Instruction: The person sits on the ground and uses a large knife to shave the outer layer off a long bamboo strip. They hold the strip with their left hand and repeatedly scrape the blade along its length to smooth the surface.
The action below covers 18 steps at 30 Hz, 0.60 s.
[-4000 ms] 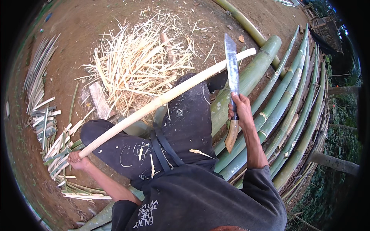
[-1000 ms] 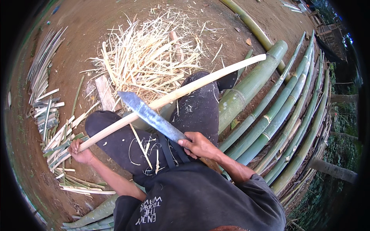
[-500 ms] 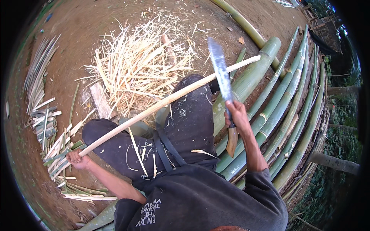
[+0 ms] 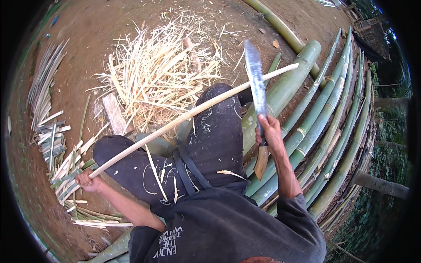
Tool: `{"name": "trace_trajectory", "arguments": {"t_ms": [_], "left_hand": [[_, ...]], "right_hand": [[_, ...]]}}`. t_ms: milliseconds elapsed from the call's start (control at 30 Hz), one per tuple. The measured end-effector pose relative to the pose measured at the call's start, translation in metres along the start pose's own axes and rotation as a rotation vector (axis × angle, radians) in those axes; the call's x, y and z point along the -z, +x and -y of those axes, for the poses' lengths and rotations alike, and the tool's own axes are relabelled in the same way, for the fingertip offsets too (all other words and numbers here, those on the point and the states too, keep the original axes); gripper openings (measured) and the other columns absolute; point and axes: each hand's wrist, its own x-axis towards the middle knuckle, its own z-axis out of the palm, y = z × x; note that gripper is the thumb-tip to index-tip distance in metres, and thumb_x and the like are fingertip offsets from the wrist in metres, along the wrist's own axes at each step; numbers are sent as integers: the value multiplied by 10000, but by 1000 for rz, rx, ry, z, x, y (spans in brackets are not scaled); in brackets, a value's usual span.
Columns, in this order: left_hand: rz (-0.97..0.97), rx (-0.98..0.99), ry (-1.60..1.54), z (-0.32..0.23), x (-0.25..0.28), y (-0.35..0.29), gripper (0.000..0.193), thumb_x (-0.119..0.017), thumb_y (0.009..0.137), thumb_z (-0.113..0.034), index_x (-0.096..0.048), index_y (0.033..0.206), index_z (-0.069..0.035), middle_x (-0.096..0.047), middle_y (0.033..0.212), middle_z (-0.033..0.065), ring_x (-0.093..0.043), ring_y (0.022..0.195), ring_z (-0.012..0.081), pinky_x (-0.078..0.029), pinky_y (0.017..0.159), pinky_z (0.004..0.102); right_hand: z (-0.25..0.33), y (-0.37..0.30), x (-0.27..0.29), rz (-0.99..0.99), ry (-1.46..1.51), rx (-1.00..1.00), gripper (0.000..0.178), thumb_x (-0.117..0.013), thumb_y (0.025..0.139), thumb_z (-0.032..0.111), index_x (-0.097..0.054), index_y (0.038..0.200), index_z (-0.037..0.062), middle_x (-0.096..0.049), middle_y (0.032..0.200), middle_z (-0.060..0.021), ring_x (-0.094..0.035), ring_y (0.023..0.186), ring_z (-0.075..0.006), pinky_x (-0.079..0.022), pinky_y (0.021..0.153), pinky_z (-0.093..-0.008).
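Green bamboo poles (image 4: 316, 126) at three o'clock and pale shavings (image 4: 162, 65) at eleven flank a stick (image 4: 201, 108), its eight-o'clock end clasped by the left hand (image 4: 89, 180), the right hand (image 4: 270, 131) gripping a machete (image 4: 257, 85) partly hiding it.

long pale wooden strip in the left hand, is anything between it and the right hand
The grey-bladed machete, held in the right hand: it crosses in front of the long pale wooden strip near the far end. Whether they touch, I cannot tell. Nothing else visible stands between; the thick green bamboo pole lies behind.
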Motion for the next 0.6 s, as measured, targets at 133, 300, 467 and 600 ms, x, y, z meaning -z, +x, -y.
{"name": "trace_trajectory", "arguments": {"t_ms": [133,300,467,600], "left_hand": [[25,-5,1,2,1,-1,185,-476,943,-88,-495,760,-66,-342,451,-17,-292,329,64,-251,326,214],[17,-14,-4,-7,3,1,201,-474,954,-97,-494,757,-63,-345,450,-13,-285,324,66,-247,326,220],[5,-31,7,1,0,-3,215,-472,962,-100,-492,751,-62,-346,454,-11,-287,326,66,-246,326,218],[-8,-44,1,5,1,0,216,-472,962,-95,-490,750,-62,-338,454,-12,-287,331,63,-256,325,212]], "right_hand": [[-1,-4,-6,66,-75,21,303,-572,1015,328,-516,900,53,-532,594,-23,-499,409,-111,-433,375,-273],[-11,-21,-29,201,-65,-55,280,-594,1007,303,-529,920,45,-530,590,-19,-492,404,-115,-401,378,-262],[-6,-18,-26,163,-110,-19,299,-575,1016,309,-545,938,21,-534,586,-19,-504,416,-104,-398,372,-266],[-16,-56,-75,400,-203,-130,295,-578,1015,292,-552,934,10,-541,596,-34,-504,445,-111,-401,405,-279]]}}
